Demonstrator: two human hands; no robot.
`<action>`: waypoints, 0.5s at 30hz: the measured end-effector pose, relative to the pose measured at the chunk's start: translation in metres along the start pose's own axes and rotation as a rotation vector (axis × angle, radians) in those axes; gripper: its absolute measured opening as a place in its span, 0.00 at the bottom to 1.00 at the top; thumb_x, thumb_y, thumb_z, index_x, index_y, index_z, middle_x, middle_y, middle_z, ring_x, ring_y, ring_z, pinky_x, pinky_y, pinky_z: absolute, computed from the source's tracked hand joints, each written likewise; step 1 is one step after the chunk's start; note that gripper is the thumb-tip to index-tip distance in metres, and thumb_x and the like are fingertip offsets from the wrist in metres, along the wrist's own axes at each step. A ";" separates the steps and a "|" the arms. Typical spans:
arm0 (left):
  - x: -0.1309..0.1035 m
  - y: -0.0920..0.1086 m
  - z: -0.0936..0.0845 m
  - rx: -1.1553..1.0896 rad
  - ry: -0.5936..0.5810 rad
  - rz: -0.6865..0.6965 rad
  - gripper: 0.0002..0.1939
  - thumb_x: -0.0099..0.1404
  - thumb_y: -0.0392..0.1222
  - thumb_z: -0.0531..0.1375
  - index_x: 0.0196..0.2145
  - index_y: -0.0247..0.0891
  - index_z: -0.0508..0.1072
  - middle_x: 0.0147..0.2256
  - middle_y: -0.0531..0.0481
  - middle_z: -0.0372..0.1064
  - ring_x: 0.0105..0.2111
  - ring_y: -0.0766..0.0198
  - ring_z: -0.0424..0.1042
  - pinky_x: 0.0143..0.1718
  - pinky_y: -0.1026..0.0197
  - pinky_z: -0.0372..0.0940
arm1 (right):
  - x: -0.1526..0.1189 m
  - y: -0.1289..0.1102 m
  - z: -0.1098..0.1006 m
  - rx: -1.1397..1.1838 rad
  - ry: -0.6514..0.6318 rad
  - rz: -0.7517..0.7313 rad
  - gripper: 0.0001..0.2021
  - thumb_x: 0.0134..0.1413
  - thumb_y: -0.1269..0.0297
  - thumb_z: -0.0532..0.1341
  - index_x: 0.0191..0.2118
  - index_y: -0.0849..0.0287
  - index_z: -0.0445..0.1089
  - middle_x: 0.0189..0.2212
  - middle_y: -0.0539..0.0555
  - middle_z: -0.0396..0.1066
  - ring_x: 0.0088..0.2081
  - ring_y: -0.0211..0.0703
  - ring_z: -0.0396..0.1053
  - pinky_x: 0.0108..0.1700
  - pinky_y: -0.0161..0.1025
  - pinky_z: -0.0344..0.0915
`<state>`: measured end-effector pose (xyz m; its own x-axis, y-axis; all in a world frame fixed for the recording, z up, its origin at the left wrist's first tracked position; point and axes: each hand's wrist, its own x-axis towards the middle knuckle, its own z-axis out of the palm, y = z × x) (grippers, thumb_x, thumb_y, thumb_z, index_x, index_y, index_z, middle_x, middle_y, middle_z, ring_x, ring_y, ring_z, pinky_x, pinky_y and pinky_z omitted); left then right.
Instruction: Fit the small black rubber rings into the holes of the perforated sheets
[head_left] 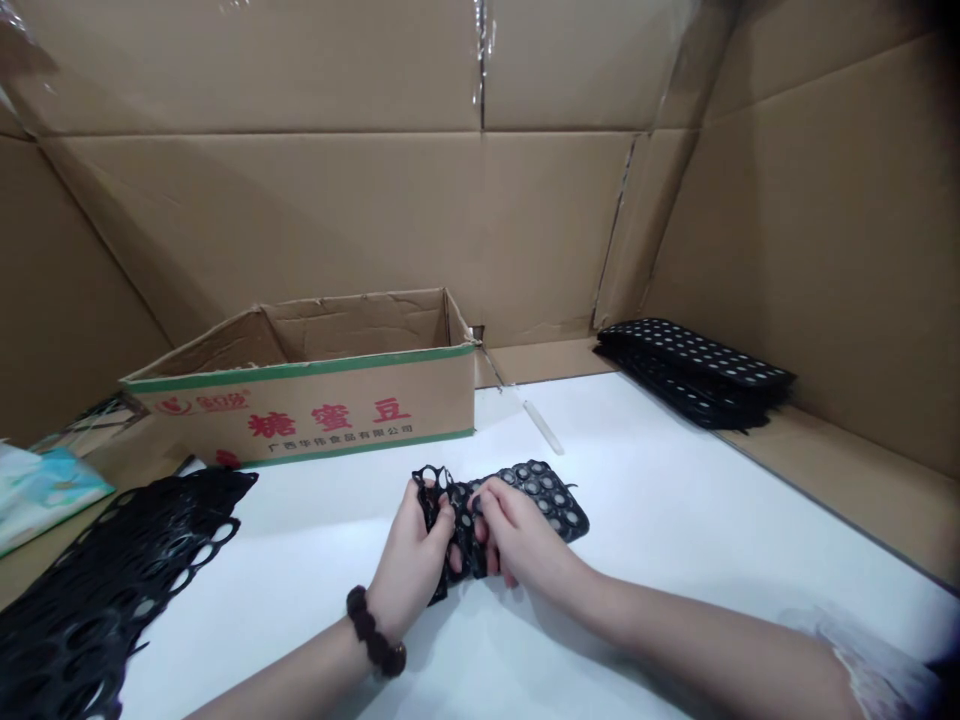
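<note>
A black sheet (551, 497) with rows of round pale discs lies over the white table in front of me. My left hand (420, 550) grips its left end, where a black web with open round holes (431, 478) is bunched between thumb and fingers. Close beside it, my right hand (517, 535) is closed in a pinch on the middle of the same sheet. What sits between the right fingertips is too small to make out. The sheet's right end sticks out beyond my right hand.
An open cardboard box (360, 410) with a green edge stands behind my hands. Black perforated webs (112, 570) lie at left near a blue-white packet (49, 490). A stack of black dotted sheets (690, 370) is at back right. A pale strip (543, 427) lies on the white table (675, 500).
</note>
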<state>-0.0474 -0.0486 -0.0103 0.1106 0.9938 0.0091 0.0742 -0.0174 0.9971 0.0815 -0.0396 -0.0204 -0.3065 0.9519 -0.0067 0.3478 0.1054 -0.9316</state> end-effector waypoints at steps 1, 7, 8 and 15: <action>0.000 0.000 0.000 0.009 0.015 -0.006 0.10 0.59 0.47 0.51 0.30 0.40 0.54 0.21 0.58 0.55 0.15 0.71 0.58 0.17 0.67 0.57 | -0.003 -0.003 0.001 -0.051 0.014 -0.053 0.11 0.58 0.60 0.39 0.32 0.58 0.53 0.22 0.49 0.62 0.19 0.34 0.62 0.20 0.32 0.57; 0.001 0.000 -0.001 -0.036 0.001 0.034 0.09 0.58 0.45 0.52 0.30 0.39 0.55 0.24 0.56 0.56 0.18 0.71 0.61 0.21 0.66 0.60 | -0.012 -0.010 0.005 -0.233 -0.010 -0.188 0.03 0.56 0.65 0.46 0.33 0.58 0.50 0.26 0.53 0.65 0.27 0.39 0.64 0.28 0.34 0.57; 0.002 -0.001 -0.002 -0.058 -0.027 0.024 0.09 0.58 0.45 0.52 0.30 0.39 0.54 0.24 0.57 0.55 0.17 0.71 0.60 0.20 0.66 0.59 | -0.011 -0.009 0.004 -0.163 -0.037 -0.201 0.03 0.56 0.66 0.45 0.33 0.58 0.50 0.25 0.51 0.65 0.27 0.38 0.64 0.29 0.34 0.58; 0.003 -0.002 -0.001 -0.178 -0.014 -0.032 0.10 0.56 0.43 0.54 0.29 0.40 0.53 0.24 0.59 0.51 0.15 0.77 0.52 0.16 0.70 0.53 | 0.007 -0.003 -0.002 0.122 -0.042 0.019 0.08 0.56 0.60 0.44 0.28 0.56 0.51 0.16 0.43 0.54 0.15 0.31 0.54 0.18 0.29 0.53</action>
<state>-0.0478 -0.0458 -0.0120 0.1244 0.9920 -0.0224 -0.0988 0.0348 0.9945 0.0806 -0.0326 -0.0170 -0.3388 0.9401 -0.0381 0.2441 0.0488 -0.9685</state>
